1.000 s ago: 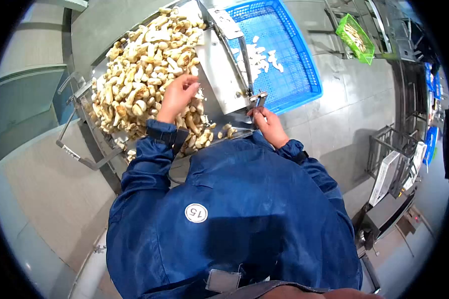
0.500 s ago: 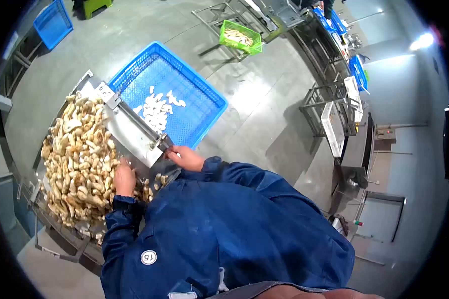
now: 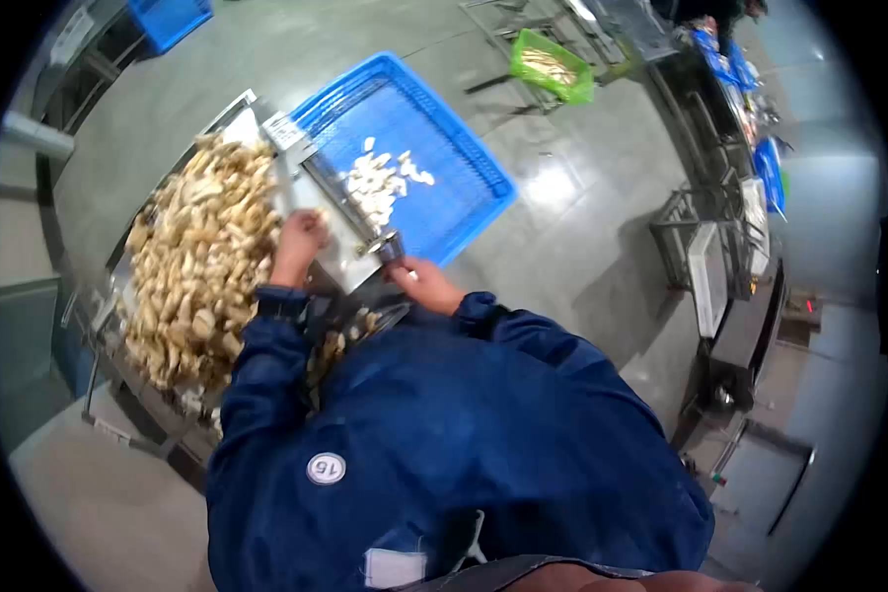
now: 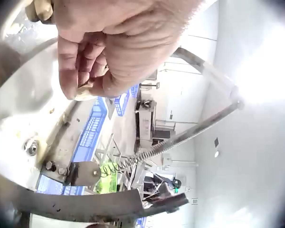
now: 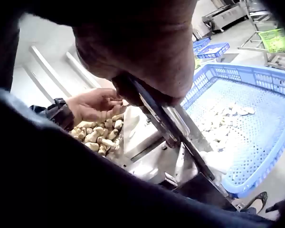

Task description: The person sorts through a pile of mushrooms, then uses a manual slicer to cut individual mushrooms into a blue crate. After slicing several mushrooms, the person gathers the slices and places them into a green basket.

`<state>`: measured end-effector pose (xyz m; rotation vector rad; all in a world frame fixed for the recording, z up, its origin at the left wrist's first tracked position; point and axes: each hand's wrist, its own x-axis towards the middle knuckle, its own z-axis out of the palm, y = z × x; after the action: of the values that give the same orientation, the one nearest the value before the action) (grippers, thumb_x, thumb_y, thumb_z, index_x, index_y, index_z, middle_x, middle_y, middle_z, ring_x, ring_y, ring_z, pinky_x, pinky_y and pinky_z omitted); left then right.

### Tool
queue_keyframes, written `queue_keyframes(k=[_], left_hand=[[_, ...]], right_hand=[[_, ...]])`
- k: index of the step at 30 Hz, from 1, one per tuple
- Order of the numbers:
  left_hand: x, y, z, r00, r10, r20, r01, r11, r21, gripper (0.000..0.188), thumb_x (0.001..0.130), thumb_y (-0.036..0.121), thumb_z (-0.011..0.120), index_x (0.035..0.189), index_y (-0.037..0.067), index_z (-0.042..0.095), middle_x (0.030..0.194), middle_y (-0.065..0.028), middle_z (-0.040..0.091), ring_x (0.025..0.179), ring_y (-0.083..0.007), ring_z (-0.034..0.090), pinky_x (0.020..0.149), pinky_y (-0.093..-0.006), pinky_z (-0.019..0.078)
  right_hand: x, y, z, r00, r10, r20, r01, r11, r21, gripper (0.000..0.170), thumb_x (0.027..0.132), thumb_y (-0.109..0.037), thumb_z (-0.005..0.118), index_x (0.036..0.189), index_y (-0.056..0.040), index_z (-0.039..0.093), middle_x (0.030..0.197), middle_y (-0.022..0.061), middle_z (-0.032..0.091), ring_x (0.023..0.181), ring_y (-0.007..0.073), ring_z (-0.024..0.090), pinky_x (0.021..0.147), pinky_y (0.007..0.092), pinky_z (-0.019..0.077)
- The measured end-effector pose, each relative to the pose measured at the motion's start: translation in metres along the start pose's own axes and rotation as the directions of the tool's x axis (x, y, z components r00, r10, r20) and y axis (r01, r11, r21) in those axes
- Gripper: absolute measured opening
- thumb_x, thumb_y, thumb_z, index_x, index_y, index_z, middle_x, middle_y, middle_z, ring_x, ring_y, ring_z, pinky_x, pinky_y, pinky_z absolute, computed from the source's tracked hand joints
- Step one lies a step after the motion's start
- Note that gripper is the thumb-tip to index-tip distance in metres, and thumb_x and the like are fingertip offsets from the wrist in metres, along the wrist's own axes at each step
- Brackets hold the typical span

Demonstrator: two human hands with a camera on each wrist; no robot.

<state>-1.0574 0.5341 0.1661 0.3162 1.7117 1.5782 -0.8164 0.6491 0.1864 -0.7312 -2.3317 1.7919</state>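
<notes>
The left hand [image 3: 301, 242] pinches a mushroom [image 4: 84, 92] at the cutter [image 3: 340, 259], thumb against fingers; whether it touches the cutter I cannot tell. The right hand [image 3: 429, 286] grips the cutter's handle [image 3: 391, 247]. The mushroom should be light, firm but spongy, perhaps slick, easily bruised; a gentle hold on the end away from the cutter suits it. Its visible bit is pale; the pile [image 3: 202, 257] left of the cutter is tan and knobbly.
</notes>
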Motion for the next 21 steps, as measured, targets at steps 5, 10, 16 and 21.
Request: queue_keyframes(k=[5,10,16,21], left_hand=[[0.05,-0.033,0.017,0.982,0.1,-0.157,-0.038,0.934,0.356,0.032,0.075,0.022,0.071,0.091,-0.004,0.061,0.079,-0.0155,0.068,0.073,-0.0197,0.067,0.068,-0.0304,0.0539],[0.02,0.005,0.029,0.968,0.085,-0.235,0.001,0.938,0.346,0.034,0.081,0.021,0.07,0.098,-0.005,0.056,0.078,-0.0117,0.068,0.065,-0.0159,0.066,0.059,-0.0287,0.0522],[0.019,0.007,0.029,0.977,0.067,-0.204,-0.016,0.971,0.239,0.025,0.087,0.011,0.068,0.103,-0.004,0.055,0.078,-0.0105,0.068,0.065,-0.0153,0.067,0.057,-0.0271,0.0521],[0.022,0.0,0.033,0.969,0.084,-0.233,-0.015,0.959,0.282,0.019,0.086,0.004,0.066,0.101,-0.003,0.056,0.075,-0.0081,0.067,0.067,-0.0129,0.066,0.058,-0.0264,0.0535]], right_hand=[[-0.002,-0.037,-0.011,0.989,0.127,0.071,-0.127,0.992,-0.014,0.03,0.097,-0.025,0.051,0.101,0.0013,0.064,0.093,0.0165,0.068,0.09,0.0265,0.064,0.081,0.0359,0.0482],[-0.001,-0.044,-0.013,0.976,0.187,0.113,-0.192,0.981,0.039,0.027,0.097,-0.022,0.05,0.1,0.0004,0.066,0.093,0.0119,0.069,0.089,0.0213,0.063,0.084,0.0327,0.0478],[0.004,-0.061,-0.019,0.982,0.156,0.11,-0.159,0.987,0.024,0.028,0.097,-0.025,0.053,0.101,0.0,0.065,0.09,0.0103,0.068,0.087,0.0167,0.062,0.08,0.03,0.0473],[0.014,-0.152,-0.034,0.97,0.227,0.085,-0.241,0.942,0.233,0.027,0.099,-0.025,0.052,0.103,0.0005,0.061,0.085,0.0046,0.062,0.081,0.0118,0.054,0.075,0.0283,0.0454]])
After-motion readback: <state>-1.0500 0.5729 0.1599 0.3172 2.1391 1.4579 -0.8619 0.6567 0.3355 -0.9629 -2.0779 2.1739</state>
